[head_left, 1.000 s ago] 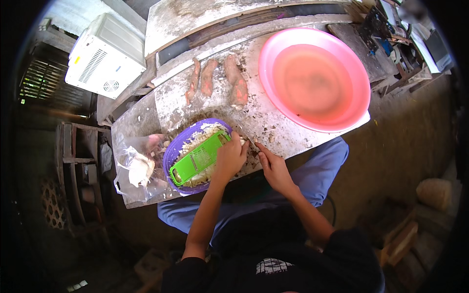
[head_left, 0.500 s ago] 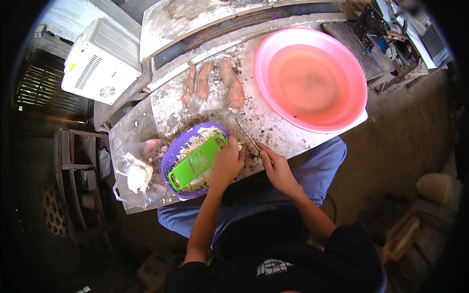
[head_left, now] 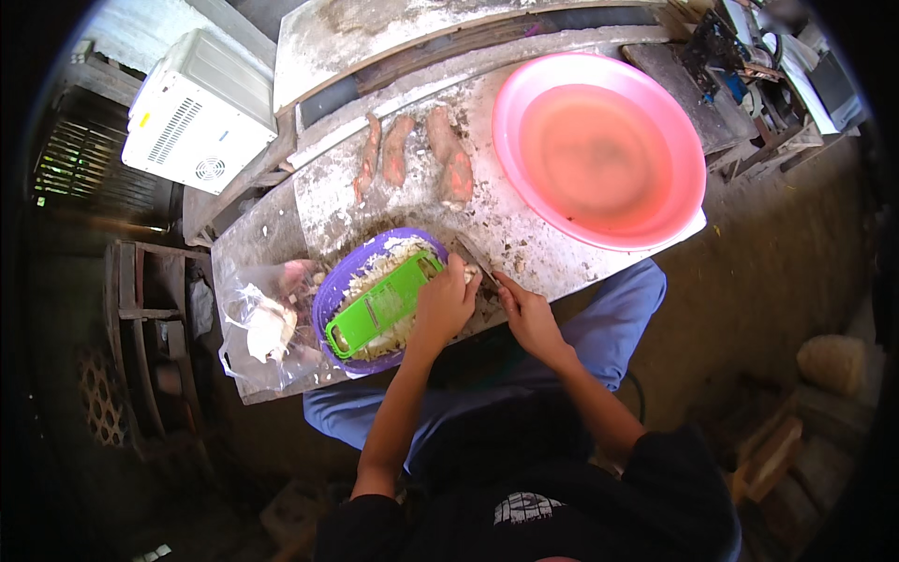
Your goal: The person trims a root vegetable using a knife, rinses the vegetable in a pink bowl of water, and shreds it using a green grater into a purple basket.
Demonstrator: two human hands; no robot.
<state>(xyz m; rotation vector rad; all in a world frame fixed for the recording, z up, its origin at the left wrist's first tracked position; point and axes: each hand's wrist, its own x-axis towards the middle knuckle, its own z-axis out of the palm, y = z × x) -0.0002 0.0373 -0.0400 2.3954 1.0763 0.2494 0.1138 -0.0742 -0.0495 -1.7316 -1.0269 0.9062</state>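
Note:
My left hand (head_left: 443, 304) is closed around a small root piece (head_left: 469, 275), largely hidden by the fingers, beside the right end of a green grater (head_left: 379, 304). The grater lies across a purple oval basin (head_left: 330, 290) holding white shreds. My right hand (head_left: 532, 323) grips a knife (head_left: 473, 253), its blade angled up toward that piece. Beyond them lie three reddish-brown roots (head_left: 450, 169) (head_left: 397, 150) (head_left: 367, 155) on the dirty pale table (head_left: 328, 215). A clear plastic bag (head_left: 267, 323) with pale and pinkish contents sits left of the basin.
A large pink basin (head_left: 510, 150) of cloudy liquid fills the table's right end. A white boxy appliance (head_left: 197, 112) stands at back left. A wooden shelf unit (head_left: 150, 309) is at left, wooden blocks (head_left: 768, 459) lower right, assorted clutter (head_left: 740, 75) at back right.
The knife tilted away from the piece in my left hand half a second ago and is now back close to it. Both hands shifted only slightly; the basins and roots stayed in place.

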